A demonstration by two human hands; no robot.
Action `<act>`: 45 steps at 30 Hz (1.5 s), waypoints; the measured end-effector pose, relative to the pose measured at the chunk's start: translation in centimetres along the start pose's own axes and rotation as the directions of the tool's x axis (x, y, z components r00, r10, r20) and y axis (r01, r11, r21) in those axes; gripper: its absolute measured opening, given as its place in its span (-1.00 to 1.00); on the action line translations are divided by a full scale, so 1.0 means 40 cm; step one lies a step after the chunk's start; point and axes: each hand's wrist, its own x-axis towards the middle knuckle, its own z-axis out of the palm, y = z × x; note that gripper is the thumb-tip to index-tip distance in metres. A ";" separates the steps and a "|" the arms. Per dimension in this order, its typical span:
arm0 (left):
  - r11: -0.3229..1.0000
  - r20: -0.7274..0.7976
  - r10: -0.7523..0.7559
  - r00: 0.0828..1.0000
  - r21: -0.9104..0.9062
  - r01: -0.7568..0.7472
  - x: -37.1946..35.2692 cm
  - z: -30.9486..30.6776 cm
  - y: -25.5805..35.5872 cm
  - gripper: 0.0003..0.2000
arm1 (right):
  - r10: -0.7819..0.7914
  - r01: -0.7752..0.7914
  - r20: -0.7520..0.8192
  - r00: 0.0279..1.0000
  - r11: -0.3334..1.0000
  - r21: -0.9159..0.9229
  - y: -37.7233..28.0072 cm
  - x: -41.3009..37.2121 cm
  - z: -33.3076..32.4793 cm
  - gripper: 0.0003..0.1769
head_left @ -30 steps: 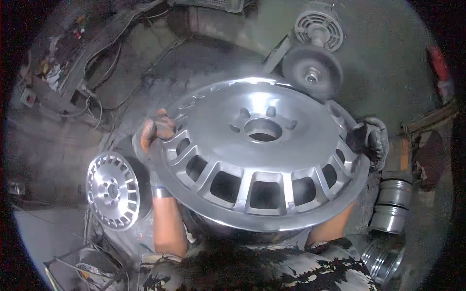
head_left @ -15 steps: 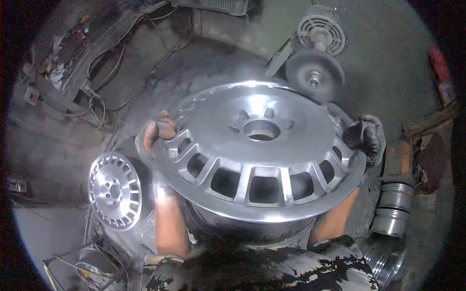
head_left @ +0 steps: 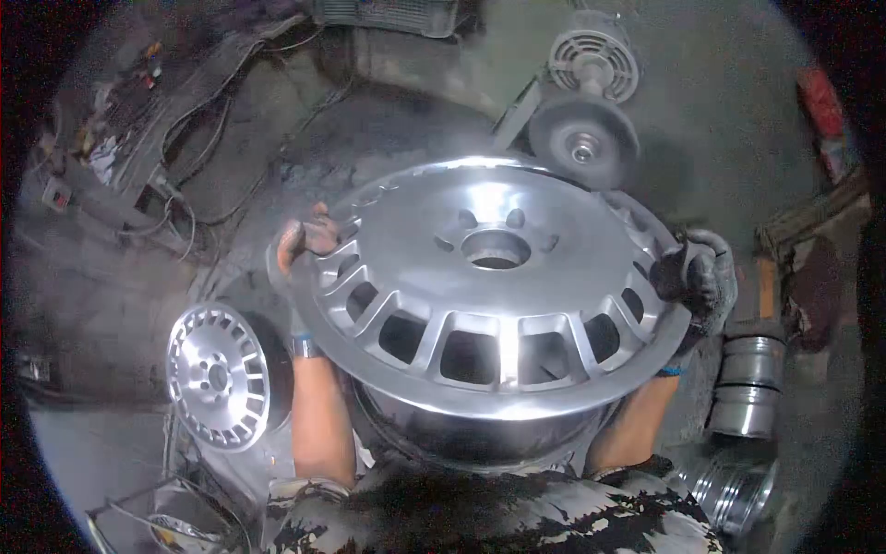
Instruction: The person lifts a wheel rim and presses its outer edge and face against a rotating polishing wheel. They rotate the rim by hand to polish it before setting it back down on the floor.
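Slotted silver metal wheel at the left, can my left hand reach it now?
Probably not: your left hand holds the large silver slotted metal wheel, though the left-side wheel looks close.

The large wheel (head_left: 496,300) at the frame's centre is silver-grey, with a near-white gleam above its hub hole and a ring of dark slots. The smaller wheel (head_left: 233,380) at left repeats that pattern in paler silver. The glove on the right hand (head_left: 707,275) is grey smudged with black; a blue band (head_left: 668,371) shows below it. Patchy black and off-white covers the clothing (head_left: 498,512) at bottom. Upper right, the disc (head_left: 591,125) is dull grey and the motor (head_left: 592,60) lighter grey; a red object (head_left: 820,106) sits farther right. At lower right, 2 cylinders (head_left: 746,411) shine silver.
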 end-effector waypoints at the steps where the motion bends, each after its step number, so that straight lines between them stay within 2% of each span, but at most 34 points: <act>1: 0.993 -0.011 -0.070 0.998 -0.095 0.068 0.001 -0.016 0.000 -0.64 | -0.079 0.079 0.002 0.997 0.992 -0.102 -0.004 0.006 0.010 -0.49; 3: 0.938 -0.032 -0.208 0.978 -0.289 0.190 0.003 -0.040 0.007 -0.63 | -0.227 0.223 0.022 0.974 0.927 -0.303 0.000 0.022 0.024 -0.54; 4: 0.971 -0.064 -0.140 0.988 -0.202 0.125 -0.003 -0.044 0.001 -0.64 | -0.252 0.241 0.018 0.968 0.900 -0.364 0.003 0.027 0.028 -0.53; 6: 0.983 -0.139 -0.110 0.984 -0.163 0.087 -0.016 -0.013 0.023 -0.66 | -0.303 0.269 0.009 0.953 0.833 -0.483 0.011 0.036 0.033 -0.51; 10: 0.999 -0.041 0.041 0.998 -0.026 -0.042 -0.039 -0.008 0.032 -0.72 | -0.204 0.197 0.008 0.979 0.935 -0.294 0.016 0.026 0.012 -0.44; 12: 0.995 -0.058 0.085 0.995 0.053 -0.082 -0.075 0.003 0.048 -0.61 | -0.110 0.108 -0.004 0.994 0.981 -0.163 0.015 0.007 -0.007 -0.42; 13: 0.970 0.040 0.190 0.981 0.147 -0.194 -0.080 0.018 0.065 -0.63 | -0.083 0.082 -0.003 0.997 0.990 -0.116 0.010 -0.001 -0.014 -0.40; 15: 0.856 0.255 0.358 0.898 0.295 -0.425 -0.091 0.046 0.093 -0.66 | -0.105 0.106 0.021 0.994 0.990 -0.094 -0.008 -0.003 -0.023 -0.38; 17: 0.962 0.014 0.198 0.980 0.189 -0.197 -0.127 0.073 0.097 -0.71 | -0.084 0.071 -0.048 0.995 0.974 -0.217 0.019 0.001 -0.025 -0.35; 18: 0.949 0.034 0.221 0.975 0.225 -0.223 -0.129 0.078 0.111 -0.71 | 0.015 -0.020 -0.025 1.000 0.977 -0.213 0.027 0.008 -0.048 -0.35; 20: 0.927 0.027 0.258 0.966 0.273 -0.255 -0.139 0.073 0.118 -0.69 | 0.077 -0.072 0.022 0.997 0.980 -0.187 0.026 0.013 -0.052 -0.33; 22: 0.916 -0.029 0.288 0.957 0.299 -0.266 -0.156 0.059 0.118 -0.65 | -0.001 0.010 0.062 0.998 0.991 -0.135 0.012 0.018 -0.026 -0.31; 24: 0.859 0.010 0.344 0.939 0.400 -0.319 -0.170 0.068 0.154 -0.61 | 0.010 -0.010 0.028 1.000 1.000 0.015 0.035 0.010 0.004 -0.38; 26: 0.847 0.004 0.352 0.936 0.424 -0.320 -0.188 0.096 0.181 -0.60 | -0.018 0.018 0.016 1.000 1.000 -0.006 0.036 0.019 0.005 -0.41; 29: 0.770 0.110 0.385 0.916 0.508 -0.385 -0.203 0.137 0.217 -0.60 | 0.008 -0.008 0.020 1.000 1.000 0.012 0.026 0.015 0.015 -0.43; 31: 0.808 -0.208 0.279 0.937 0.579 -0.112 -0.223 0.133 0.181 -0.59 | -0.064 0.064 -0.004 0.998 0.998 0.004 -0.001 0.005 0.033 -0.45; 34: 0.832 -0.105 0.277 0.955 0.523 -0.184 -0.241 0.170 0.208 -0.60 | -0.104 0.104 -0.029 0.994 0.995 -0.003 -0.012 0.003 0.042 -0.49; 35: 0.855 -0.079 0.274 0.959 0.476 -0.205 -0.244 0.168 0.214 -0.62 | -0.092 0.094 -0.064 0.994 0.995 0.025 -0.012 0.001 0.055 -0.49; 37: 0.826 -0.035 0.314 0.949 0.503 -0.255 -0.243 0.170 0.220 -0.63 | -0.021 0.032 -0.071 0.997 0.987 0.159 0.002 0.011 0.066 -0.52; 40: 0.718 -0.016 0.385 0.923 0.634 -0.289 -0.245 0.175 0.225 -0.64 | 0.117 -0.125 0.044 0.992 0.905 0.406 0.091 0.056 0.041 -0.56; 45: 0.786 -0.063 0.346 0.936 0.564 -0.253 -0.256 0.186 0.229 -0.63 | 0.166 -0.229 0.176 0.970 0.868 0.440 0.210 0.077 0.024 -0.55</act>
